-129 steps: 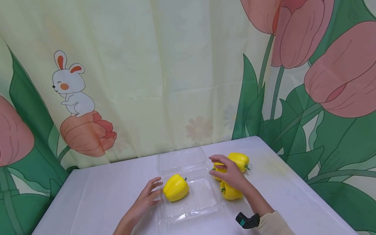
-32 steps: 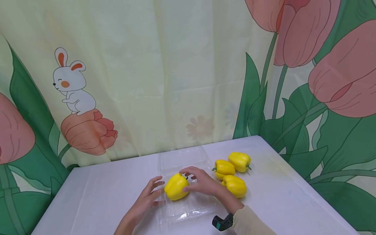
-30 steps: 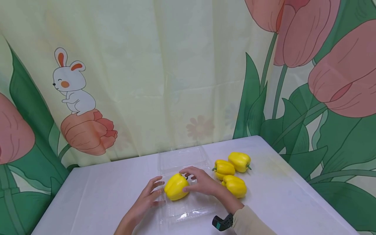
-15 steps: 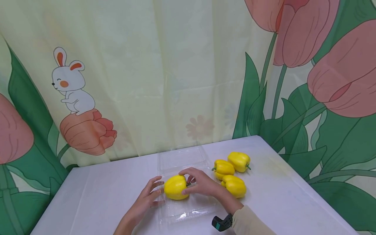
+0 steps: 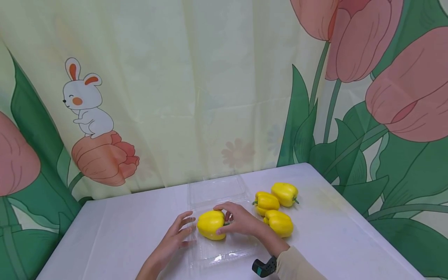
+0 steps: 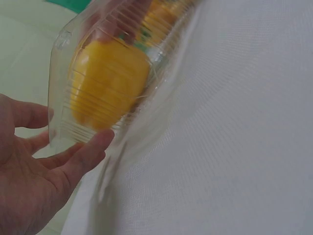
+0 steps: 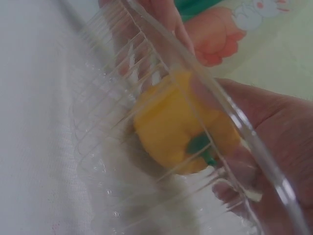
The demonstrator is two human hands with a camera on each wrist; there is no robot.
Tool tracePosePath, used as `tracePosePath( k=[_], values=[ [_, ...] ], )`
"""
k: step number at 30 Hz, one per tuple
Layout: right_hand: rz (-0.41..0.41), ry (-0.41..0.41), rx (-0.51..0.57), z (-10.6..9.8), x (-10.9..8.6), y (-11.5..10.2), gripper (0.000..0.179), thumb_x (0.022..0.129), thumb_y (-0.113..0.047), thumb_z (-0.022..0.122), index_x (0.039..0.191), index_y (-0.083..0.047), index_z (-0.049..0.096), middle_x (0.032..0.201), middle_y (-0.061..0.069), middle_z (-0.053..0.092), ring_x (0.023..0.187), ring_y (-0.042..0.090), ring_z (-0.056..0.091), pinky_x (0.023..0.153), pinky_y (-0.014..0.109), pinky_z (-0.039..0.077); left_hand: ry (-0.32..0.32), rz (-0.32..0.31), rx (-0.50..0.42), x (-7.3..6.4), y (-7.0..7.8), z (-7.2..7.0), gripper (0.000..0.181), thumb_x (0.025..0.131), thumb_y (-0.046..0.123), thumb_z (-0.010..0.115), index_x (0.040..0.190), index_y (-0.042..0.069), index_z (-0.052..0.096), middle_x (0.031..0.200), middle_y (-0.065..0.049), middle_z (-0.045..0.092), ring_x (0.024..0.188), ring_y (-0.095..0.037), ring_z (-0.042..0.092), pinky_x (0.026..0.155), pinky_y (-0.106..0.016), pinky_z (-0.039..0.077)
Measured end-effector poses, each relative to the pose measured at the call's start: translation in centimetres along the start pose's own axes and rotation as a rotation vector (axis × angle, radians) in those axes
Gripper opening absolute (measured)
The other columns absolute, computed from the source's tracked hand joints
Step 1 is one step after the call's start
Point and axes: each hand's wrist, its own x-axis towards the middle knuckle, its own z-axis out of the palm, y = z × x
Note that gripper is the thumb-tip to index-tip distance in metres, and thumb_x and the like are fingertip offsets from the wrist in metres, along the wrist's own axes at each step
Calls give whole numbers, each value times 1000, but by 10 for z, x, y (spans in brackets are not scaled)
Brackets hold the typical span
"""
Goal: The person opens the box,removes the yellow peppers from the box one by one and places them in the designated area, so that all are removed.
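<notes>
A yellow bell pepper (image 5: 210, 225) lies in the left part of a clear plastic clamshell container (image 5: 241, 243), its green stem pointing right. My right hand (image 5: 239, 218) holds this pepper at the stem end, thumb in front and fingers behind. Through the ribbed container wall, the right wrist view shows the pepper (image 7: 171, 127) and its stem. Beside the container's left wall is my left hand (image 5: 175, 235), fingers spread and loosely bent. In the left wrist view, the fingertips of the left hand (image 6: 44, 166) rest right at the outside of that wall.
The container's lid (image 5: 218, 190) lies open toward the back. To the right of the container sit three more peppers: a back one (image 5: 285, 194), a middle one (image 5: 266, 203) and a front one (image 5: 279, 223). A white cloth covers the table (image 5: 115, 233), and a printed curtain (image 5: 157, 97) hangs behind.
My right hand moved left from the loose peppers to the one in the container. That pepper has turned, so its stem now points right. The left hand stayed nearly in place.
</notes>
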Motion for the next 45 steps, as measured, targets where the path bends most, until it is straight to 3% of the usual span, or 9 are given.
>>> tracePosePath(
  k=[5,12,30,38,45],
  values=[
    [14,10,-18,-2,-1,0,65,75,-39,81,133,-25,55,121,-8,59,96,15,54,76,21,50,-5,-2,-1,0,1,0,54,101,24,47,149,16,24,152,-24,31,132,-42,43,91,-47,55],
    [15,21,9,-3,-3,-1,63,75,-39,82,130,-24,57,127,-7,59,109,15,54,92,35,54,-3,-10,3,0,0,0,55,101,26,48,149,16,24,151,-24,32,130,-41,45,92,-48,55],
    [-36,50,31,-12,-10,-2,67,78,-41,79,136,-20,53,133,-6,56,111,13,54,91,27,54,23,-18,18,2,0,1,54,101,25,49,149,17,26,151,-23,33,130,-40,46,92,-50,54],
    [-61,71,19,-18,-14,-3,67,78,-41,78,136,-19,53,135,-3,55,112,16,54,91,29,55,3,12,-6,4,1,1,54,101,25,48,149,16,25,152,-23,32,132,-41,43,92,-47,55],
    [-61,77,15,-19,-17,-2,65,78,-41,78,136,-22,54,132,-5,56,112,15,54,92,29,55,14,2,3,1,1,2,54,101,23,48,149,15,25,152,-23,32,131,-41,44,92,-47,55]
  ],
)
